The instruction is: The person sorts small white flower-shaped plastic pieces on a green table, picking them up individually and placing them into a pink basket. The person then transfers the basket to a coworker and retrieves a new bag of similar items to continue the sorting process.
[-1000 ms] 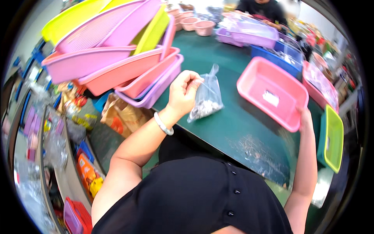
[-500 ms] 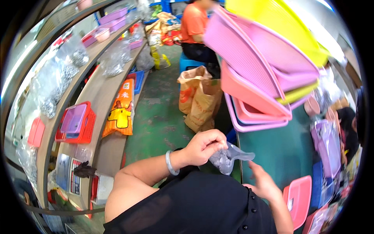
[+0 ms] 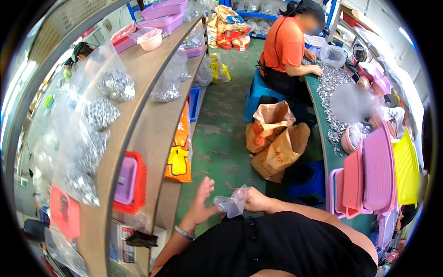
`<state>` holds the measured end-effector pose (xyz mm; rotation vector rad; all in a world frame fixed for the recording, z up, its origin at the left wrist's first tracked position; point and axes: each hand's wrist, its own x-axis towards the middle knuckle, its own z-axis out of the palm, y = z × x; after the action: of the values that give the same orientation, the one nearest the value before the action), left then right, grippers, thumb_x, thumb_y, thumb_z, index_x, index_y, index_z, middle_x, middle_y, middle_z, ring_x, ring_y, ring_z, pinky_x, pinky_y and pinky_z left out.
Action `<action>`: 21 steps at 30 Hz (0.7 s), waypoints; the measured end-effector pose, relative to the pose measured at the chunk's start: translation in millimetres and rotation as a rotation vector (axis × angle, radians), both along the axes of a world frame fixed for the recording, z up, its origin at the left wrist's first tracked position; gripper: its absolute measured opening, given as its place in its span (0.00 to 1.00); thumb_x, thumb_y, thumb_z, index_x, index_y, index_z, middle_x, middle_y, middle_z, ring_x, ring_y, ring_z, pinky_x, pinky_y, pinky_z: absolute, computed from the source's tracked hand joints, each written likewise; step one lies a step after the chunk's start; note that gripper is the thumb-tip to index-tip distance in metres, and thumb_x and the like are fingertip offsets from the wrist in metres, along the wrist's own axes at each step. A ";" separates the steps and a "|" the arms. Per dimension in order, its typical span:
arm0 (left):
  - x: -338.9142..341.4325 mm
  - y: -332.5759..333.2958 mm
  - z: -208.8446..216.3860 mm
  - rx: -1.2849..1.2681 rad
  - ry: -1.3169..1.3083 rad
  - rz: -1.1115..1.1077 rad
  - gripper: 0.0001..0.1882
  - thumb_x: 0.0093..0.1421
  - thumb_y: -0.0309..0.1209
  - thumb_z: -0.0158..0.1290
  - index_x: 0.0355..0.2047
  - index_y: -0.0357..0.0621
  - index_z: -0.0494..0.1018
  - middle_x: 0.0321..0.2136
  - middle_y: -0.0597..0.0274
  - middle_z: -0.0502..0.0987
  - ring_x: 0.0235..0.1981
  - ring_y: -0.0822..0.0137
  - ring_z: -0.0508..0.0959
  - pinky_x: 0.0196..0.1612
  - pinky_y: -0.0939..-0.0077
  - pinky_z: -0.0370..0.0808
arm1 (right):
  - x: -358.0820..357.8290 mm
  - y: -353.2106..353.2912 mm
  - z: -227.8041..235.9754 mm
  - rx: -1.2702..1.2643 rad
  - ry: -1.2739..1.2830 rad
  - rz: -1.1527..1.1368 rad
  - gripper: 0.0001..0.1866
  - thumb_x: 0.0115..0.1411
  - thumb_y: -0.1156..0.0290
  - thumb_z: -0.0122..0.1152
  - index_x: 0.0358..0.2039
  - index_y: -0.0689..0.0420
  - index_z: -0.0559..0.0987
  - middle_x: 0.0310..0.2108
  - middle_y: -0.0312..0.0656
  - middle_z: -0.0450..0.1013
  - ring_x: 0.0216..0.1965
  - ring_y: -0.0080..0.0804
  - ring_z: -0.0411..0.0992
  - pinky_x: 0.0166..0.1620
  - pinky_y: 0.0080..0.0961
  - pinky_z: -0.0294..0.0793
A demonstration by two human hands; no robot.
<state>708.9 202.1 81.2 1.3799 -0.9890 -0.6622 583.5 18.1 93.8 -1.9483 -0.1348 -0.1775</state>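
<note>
In front of my dark top, my right hand [image 3: 256,201] is closed on a small clear plastic bag [image 3: 234,203]. The bag is crumpled, and its upper end stands up stiffly. Whatever lies inside it is hard to make out. To the left of the bag, my left hand [image 3: 199,206] has its fingers raised and apart. Its thumb points toward the bag's left end; whether it touches is unclear. A pale bangle [image 3: 184,232] circles my left wrist.
Shelves [image 3: 134,99] on the left bear clear bags of silvery pieces [image 3: 115,85] and a red basket [image 3: 142,182]. Brown paper bags [image 3: 281,150] stand on the floor. An orange-shirted person [image 3: 284,44] sits at a green table [image 3: 316,87] with silvery pieces. Stacked pink baskets [image 3: 378,166] are at right.
My view has swung, bringing the shelves closer and shifting the stacked baskets to the far right. The plastic bag has passed from my left hand to my right; my left fingers have spread.
</note>
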 end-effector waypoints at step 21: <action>361.9 -349.5 65.6 0.039 0.172 0.267 0.12 0.60 0.32 0.45 0.37 0.36 0.73 0.32 0.63 0.75 0.34 0.72 0.72 0.38 0.76 0.68 | 376.2 -353.6 111.5 0.035 -0.002 -0.214 0.24 0.51 0.65 0.63 0.45 0.62 0.69 0.36 0.43 0.69 0.30 0.24 0.69 0.35 0.22 0.71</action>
<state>1070.8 -147.4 146.8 1.4318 -0.6444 -0.5900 959.7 -335.6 205.3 -1.9255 0.0752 -0.3207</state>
